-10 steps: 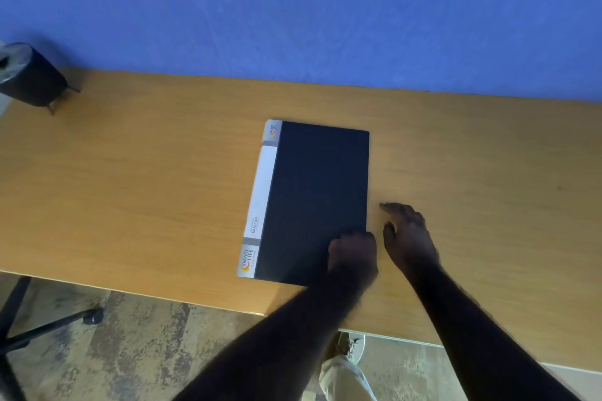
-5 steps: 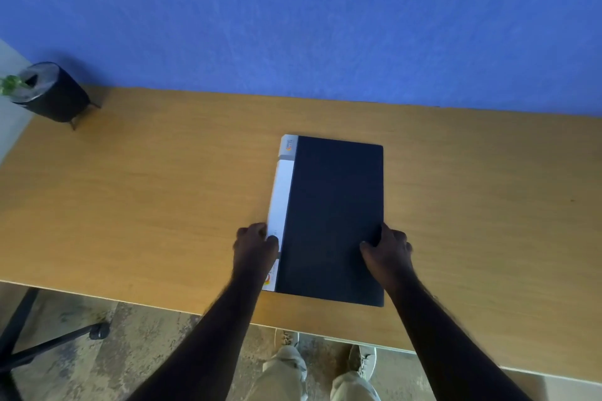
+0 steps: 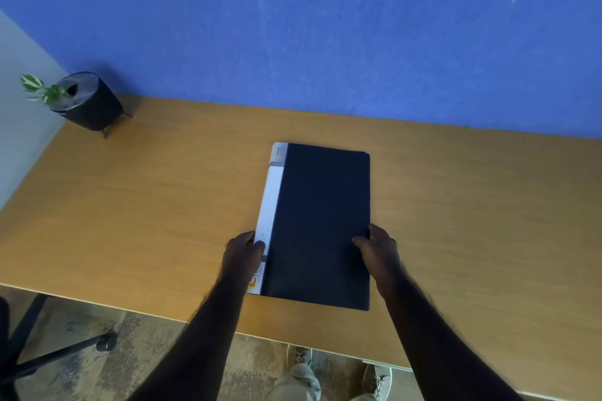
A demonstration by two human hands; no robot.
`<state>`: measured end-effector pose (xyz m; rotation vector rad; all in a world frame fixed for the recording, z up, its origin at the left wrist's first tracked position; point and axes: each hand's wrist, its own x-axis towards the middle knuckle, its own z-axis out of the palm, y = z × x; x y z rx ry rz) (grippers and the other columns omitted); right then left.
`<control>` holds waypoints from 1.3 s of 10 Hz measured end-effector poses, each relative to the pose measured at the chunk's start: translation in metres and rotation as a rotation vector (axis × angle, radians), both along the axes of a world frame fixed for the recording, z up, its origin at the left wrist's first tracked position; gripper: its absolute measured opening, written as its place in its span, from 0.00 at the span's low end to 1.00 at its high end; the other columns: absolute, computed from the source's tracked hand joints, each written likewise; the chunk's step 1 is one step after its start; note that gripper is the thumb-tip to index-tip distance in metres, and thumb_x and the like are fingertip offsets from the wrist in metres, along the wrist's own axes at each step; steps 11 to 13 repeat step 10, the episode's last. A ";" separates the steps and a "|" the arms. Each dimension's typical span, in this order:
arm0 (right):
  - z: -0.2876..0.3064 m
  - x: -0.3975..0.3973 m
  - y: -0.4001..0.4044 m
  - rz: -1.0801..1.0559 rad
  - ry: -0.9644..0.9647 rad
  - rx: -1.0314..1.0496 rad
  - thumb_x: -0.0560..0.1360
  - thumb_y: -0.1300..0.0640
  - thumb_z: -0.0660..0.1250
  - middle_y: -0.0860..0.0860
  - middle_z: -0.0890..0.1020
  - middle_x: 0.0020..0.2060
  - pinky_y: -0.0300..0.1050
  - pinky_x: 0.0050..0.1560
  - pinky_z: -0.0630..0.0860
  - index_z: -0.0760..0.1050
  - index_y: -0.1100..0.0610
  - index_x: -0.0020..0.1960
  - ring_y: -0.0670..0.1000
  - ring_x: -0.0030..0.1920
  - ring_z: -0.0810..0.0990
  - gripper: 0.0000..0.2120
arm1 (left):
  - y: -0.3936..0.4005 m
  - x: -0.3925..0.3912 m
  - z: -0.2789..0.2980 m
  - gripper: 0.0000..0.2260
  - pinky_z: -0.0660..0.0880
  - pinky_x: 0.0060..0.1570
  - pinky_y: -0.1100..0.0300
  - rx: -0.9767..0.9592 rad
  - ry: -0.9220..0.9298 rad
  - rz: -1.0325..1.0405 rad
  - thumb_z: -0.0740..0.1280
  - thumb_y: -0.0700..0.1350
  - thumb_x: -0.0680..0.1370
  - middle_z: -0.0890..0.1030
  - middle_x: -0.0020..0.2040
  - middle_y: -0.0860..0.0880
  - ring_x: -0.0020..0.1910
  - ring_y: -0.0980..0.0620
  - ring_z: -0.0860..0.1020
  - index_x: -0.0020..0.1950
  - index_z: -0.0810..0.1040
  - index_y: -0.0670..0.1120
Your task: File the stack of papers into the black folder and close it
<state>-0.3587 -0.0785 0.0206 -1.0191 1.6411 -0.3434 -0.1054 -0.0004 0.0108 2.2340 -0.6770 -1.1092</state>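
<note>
The black folder (image 3: 321,221) lies closed and flat on the wooden desk (image 3: 146,205), its white spine strip on the left side. My left hand (image 3: 242,252) grips the spine edge near the folder's front left corner, thumb on the white strip. My right hand (image 3: 378,249) holds the right edge, thumb on the black cover. No loose papers are visible on the desk; anything inside the folder is hidden.
A black pot with a small green plant (image 3: 86,101) stands at the desk's far left corner against the blue wall. A chair base (image 3: 49,355) sits on the floor at the lower left. My shoes (image 3: 299,358) show below the desk's front edge.
My left hand moved from the folder's lower right to its spine edge, and my right hand closed onto the right edge. Since half a second ago both hands keep that hold.
</note>
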 end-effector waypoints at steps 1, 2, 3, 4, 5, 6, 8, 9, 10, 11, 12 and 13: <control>-0.001 0.033 0.000 0.023 -0.075 0.003 0.71 0.49 0.66 0.54 0.75 0.68 0.62 0.66 0.75 0.71 0.50 0.73 0.57 0.64 0.77 0.31 | 0.002 0.035 -0.001 0.07 0.73 0.32 0.61 0.002 -0.018 0.066 0.64 0.44 0.72 0.81 0.40 0.57 0.39 0.51 0.81 0.41 0.80 0.55; -0.001 0.065 0.000 0.031 -0.151 0.029 0.74 0.52 0.69 0.55 0.73 0.71 0.61 0.69 0.73 0.67 0.52 0.77 0.58 0.66 0.76 0.32 | 0.005 0.069 -0.003 0.07 0.74 0.35 0.59 0.005 -0.050 0.125 0.65 0.44 0.72 0.81 0.41 0.56 0.40 0.49 0.80 0.38 0.80 0.55; 0.000 0.094 -0.002 0.054 -0.229 0.047 0.76 0.55 0.69 0.55 0.73 0.72 0.60 0.70 0.73 0.66 0.55 0.77 0.57 0.67 0.76 0.31 | 0.007 0.101 -0.006 0.14 0.78 0.47 0.52 0.002 -0.054 0.208 0.67 0.46 0.72 0.83 0.51 0.50 0.47 0.44 0.81 0.57 0.83 0.48; -0.001 0.116 -0.003 0.069 -0.347 0.063 0.78 0.60 0.68 0.54 0.76 0.71 0.55 0.71 0.73 0.67 0.58 0.77 0.54 0.67 0.77 0.28 | 0.007 0.126 -0.006 0.19 0.79 0.55 0.45 0.008 -0.072 0.254 0.68 0.47 0.72 0.82 0.57 0.45 0.51 0.41 0.81 0.62 0.81 0.45; -0.002 0.130 -0.001 0.093 -0.443 0.085 0.79 0.63 0.68 0.54 0.76 0.71 0.52 0.70 0.73 0.66 0.59 0.77 0.53 0.68 0.77 0.28 | 0.005 0.142 -0.005 0.17 0.78 0.57 0.42 0.001 -0.068 0.282 0.68 0.46 0.72 0.82 0.57 0.43 0.52 0.40 0.81 0.59 0.81 0.43; -0.005 0.138 -0.002 0.132 -0.446 0.109 0.78 0.61 0.69 0.51 0.71 0.75 0.48 0.69 0.71 0.60 0.56 0.80 0.53 0.72 0.72 0.33 | 0.006 0.150 -0.001 0.12 0.79 0.54 0.41 0.012 -0.102 0.275 0.67 0.45 0.71 0.83 0.51 0.42 0.49 0.39 0.82 0.51 0.81 0.42; -0.007 0.136 0.003 0.261 -0.288 0.043 0.77 0.52 0.71 0.51 0.67 0.78 0.51 0.68 0.72 0.59 0.52 0.80 0.55 0.75 0.69 0.36 | 0.004 0.145 0.015 0.25 0.74 0.56 0.50 0.084 -0.222 0.192 0.66 0.46 0.75 0.75 0.71 0.42 0.62 0.39 0.77 0.73 0.73 0.46; -0.006 0.120 0.010 0.319 -0.215 -0.015 0.77 0.49 0.70 0.51 0.68 0.77 0.47 0.58 0.74 0.61 0.50 0.79 0.52 0.70 0.72 0.34 | -0.003 0.130 0.030 0.26 0.74 0.63 0.42 0.059 -0.281 0.122 0.65 0.46 0.74 0.73 0.72 0.43 0.66 0.37 0.74 0.74 0.71 0.48; 0.005 0.087 0.013 0.432 -0.022 -0.110 0.78 0.46 0.69 0.51 0.63 0.80 0.51 0.67 0.72 0.59 0.49 0.80 0.55 0.76 0.67 0.34 | -0.015 0.088 0.053 0.24 0.73 0.63 0.43 -0.014 -0.410 -0.064 0.62 0.45 0.72 0.75 0.68 0.42 0.64 0.38 0.74 0.69 0.75 0.47; 0.005 0.087 0.013 0.432 -0.022 -0.110 0.78 0.46 0.69 0.51 0.63 0.80 0.51 0.67 0.72 0.59 0.49 0.80 0.55 0.76 0.67 0.34 | -0.015 0.088 0.053 0.24 0.73 0.63 0.43 -0.014 -0.410 -0.064 0.62 0.45 0.72 0.75 0.68 0.42 0.64 0.38 0.74 0.69 0.75 0.47; 0.005 0.087 0.013 0.432 -0.022 -0.110 0.78 0.46 0.69 0.51 0.63 0.80 0.51 0.67 0.72 0.59 0.49 0.80 0.55 0.76 0.67 0.34 | -0.015 0.088 0.053 0.24 0.73 0.63 0.43 -0.014 -0.410 -0.064 0.62 0.45 0.72 0.75 0.68 0.42 0.64 0.38 0.74 0.69 0.75 0.47; 0.005 0.087 0.013 0.432 -0.022 -0.110 0.78 0.46 0.69 0.51 0.63 0.80 0.51 0.67 0.72 0.59 0.49 0.80 0.55 0.76 0.67 0.34 | -0.015 0.088 0.053 0.24 0.73 0.63 0.43 -0.014 -0.410 -0.064 0.62 0.45 0.72 0.75 0.68 0.42 0.64 0.38 0.74 0.69 0.75 0.47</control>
